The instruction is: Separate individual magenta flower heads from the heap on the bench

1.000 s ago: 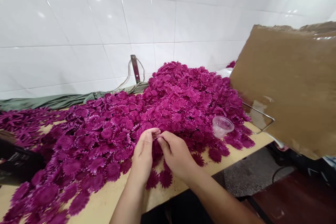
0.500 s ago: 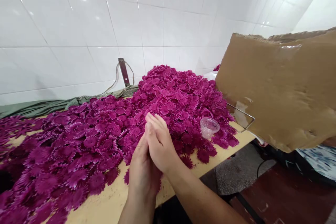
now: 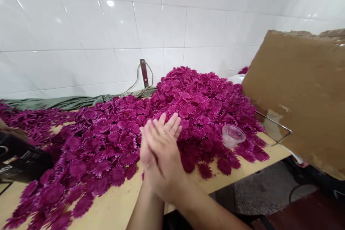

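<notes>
Left hand (image 3: 146,154) and right hand (image 3: 167,165) are pressed palm to palm, left of a clear plastic cup (image 3: 233,136), fingers extended rather than curled; whether anything lies between the palms cannot be seen. Going left to right, with the cup as landmark: farthest to its left, a black box (image 3: 24,160) with pale lettering stands at the edge of view. Well left of the cup and farther back are narrow-petalled magenta pieces (image 3: 35,120) and a bunched green cloth (image 3: 61,103). Nearer the cup, on its left, magenta flower heads (image 3: 99,143) spread thickly over a pale bench (image 3: 115,201). They look thin and light, with soft fringed edges that would probably bend under a hard squeeze; the flat centre seems the best place to pinch one, since petals may catch on their neighbours. Behind the cup and to its left, a dark strip (image 3: 144,73) with a cord stands against the tiled wall, and the flowers rise into a tall mound (image 3: 194,97). Right of the cup come a bent metal wire (image 3: 283,133) and a large tilted cardboard sheet (image 3: 302,97).
</notes>
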{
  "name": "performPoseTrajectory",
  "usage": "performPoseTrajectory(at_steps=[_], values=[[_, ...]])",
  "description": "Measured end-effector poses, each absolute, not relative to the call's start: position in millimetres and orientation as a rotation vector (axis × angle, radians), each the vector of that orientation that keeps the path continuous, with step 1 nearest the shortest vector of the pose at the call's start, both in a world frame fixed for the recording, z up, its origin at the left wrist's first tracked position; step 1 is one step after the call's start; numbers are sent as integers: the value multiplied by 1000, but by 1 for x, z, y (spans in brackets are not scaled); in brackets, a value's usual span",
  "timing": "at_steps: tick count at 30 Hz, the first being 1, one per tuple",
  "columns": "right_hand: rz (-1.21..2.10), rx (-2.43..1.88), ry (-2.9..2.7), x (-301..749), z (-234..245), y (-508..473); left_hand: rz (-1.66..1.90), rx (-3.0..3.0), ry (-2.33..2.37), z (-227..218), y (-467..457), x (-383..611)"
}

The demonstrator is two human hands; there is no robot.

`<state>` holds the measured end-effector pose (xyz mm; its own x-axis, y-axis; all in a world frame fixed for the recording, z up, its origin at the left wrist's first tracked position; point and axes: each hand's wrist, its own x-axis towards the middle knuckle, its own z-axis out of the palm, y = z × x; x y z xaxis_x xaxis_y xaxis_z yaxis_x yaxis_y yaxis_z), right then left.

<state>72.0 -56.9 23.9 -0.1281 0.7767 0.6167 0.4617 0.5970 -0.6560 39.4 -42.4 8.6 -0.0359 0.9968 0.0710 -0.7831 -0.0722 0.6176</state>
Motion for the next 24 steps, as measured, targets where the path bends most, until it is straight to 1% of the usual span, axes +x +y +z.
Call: performPoseTrajectory(at_steps=[2,4,8,11,13,16,18,21,24], values=[[396,-1141,-1686,78,26,-37,1506,559,460,10,-49,44],[450,-1178,-1668,83,26,-22,1488,549,468,13,-52,45],[447,-1048,-1764,77,15,-33,1581,525,475,14,-39,34],[388,-983,-1795,74,11,-47,1535,485,455,13,-30,30],[392,-1019,-1781,77,16,-42,1492,497,447,13,-32,34],[488,-1124,-1744,83,25,-26,1454,524,449,15,-40,39],[510,-1105,-1778,82,24,-24,1464,515,476,16,-41,37],[430,-1009,-1797,77,14,-33,1527,493,525,18,-35,30],[408,-1020,-1758,78,13,-33,1509,521,539,21,-35,30]])
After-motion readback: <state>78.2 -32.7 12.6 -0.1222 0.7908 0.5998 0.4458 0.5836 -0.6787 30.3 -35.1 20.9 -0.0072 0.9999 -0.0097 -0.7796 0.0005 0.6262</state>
